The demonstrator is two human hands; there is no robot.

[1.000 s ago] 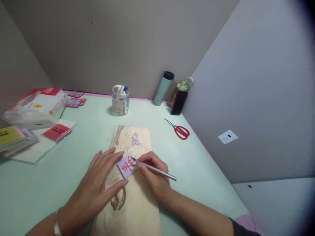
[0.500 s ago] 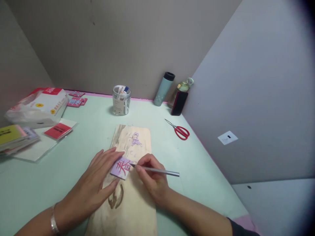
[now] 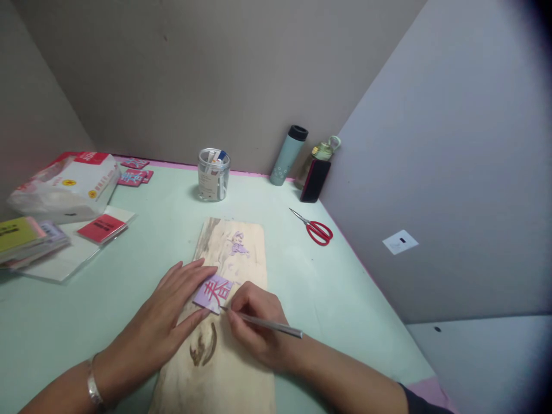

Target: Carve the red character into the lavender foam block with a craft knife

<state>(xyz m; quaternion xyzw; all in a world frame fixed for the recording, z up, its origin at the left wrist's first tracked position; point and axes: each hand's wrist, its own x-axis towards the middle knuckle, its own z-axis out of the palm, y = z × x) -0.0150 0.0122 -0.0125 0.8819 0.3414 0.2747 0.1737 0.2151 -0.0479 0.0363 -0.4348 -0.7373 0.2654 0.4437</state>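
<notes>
On a wooden board [image 3: 241,356] lies a small purple square tile [image 3: 202,297] with a red character on its face. My left hand [image 3: 159,316] holds the tile's left side, with its index finger at the upper edge and its thumb at the lower edge. A slim metallic craft knife [image 3: 276,326] is pinched pen-like in my right hand [image 3: 256,322]. Its tip points left and meets the tile's lower right corner, where contact is too fine to judge. Purple shavings [image 3: 238,244] are heaped toward the board's far end.
Red-handled scissors [image 3: 318,230] lie right of the board. Along the back stand a jar of pens [image 3: 213,187], a teal tumbler [image 3: 287,158], a green bottle [image 3: 323,150] and a phone [image 3: 315,181]. A plastic bag [image 3: 69,184] and packaged squares [image 3: 102,228] occupy the left.
My right hand has moved down and slightly left with the craft knife, whose tip went from the tile's right edge to its lower right corner. My left hand stays about the same.
</notes>
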